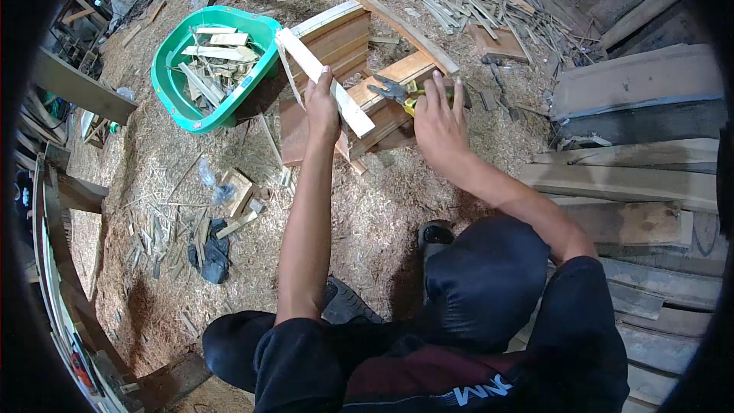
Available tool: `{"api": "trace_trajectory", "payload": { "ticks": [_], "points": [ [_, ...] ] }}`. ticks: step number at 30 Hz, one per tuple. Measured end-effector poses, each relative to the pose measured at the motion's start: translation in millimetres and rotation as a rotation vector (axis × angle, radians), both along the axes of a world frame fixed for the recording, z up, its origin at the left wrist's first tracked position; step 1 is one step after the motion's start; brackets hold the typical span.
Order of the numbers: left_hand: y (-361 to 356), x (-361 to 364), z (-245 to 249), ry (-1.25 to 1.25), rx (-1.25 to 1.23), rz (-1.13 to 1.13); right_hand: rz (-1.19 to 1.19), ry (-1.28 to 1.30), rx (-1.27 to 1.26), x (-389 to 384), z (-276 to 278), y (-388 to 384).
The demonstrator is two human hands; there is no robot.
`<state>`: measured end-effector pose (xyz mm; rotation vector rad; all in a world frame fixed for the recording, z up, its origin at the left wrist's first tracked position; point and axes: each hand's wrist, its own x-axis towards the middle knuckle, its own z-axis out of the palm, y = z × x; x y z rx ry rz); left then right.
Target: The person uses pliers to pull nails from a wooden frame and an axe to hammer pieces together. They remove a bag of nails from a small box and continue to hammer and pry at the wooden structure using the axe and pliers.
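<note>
My left hand is closed around a pale, flat wooden strip, which slants down to the right across a wooden slatted frame. Over the frame's right side, my right hand holds pliers with yellow and black handles. Their jaws point left toward the strip, apart from it. The fingers of that hand lie over the handles, partly hiding them. A curved wooden rail forms the frame's upper right edge, and the frame rests on the sawdust-covered ground.
A green plastic tub with wood offcuts stands left of the frame. Thin wood scraps are heaped at the back right. Stacked planks line the right side. A black plastic bag lies among scraps at the lower left.
</note>
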<state>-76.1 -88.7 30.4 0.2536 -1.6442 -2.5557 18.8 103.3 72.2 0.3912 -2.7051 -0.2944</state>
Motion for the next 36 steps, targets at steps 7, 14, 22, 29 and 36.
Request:
{"api": "trace_trajectory", "payload": {
  "ticks": [7, 14, 22, 29, 36],
  "points": [
    [-1.5, -3.2, -5.7, 0.012, -0.024, 0.026, 0.059, -0.338, -0.363, 0.9, 2.3, 11.1],
    [-1.4, -4.0, -5.0, -0.007, 0.018, -0.011, 0.124, -0.556, -0.603, -14.0, 19.9, 35.4],
    [-3.1, -5.4, -11.9, 0.004, -0.013, 0.006, -0.077, -1.111, -1.764, -9.5, -5.8, 25.9],
    [-1.3, -0.6, -1.6, -0.019, 0.006, -0.011, 0.393, -1.075, -2.036, 12.4, 54.8, -10.0],
    [0.1, -2.0, -4.9, 0.005, -0.022, 0.017, 0.268, -0.495, -0.953, 12.1, 10.0, 12.9]
  ]
}}
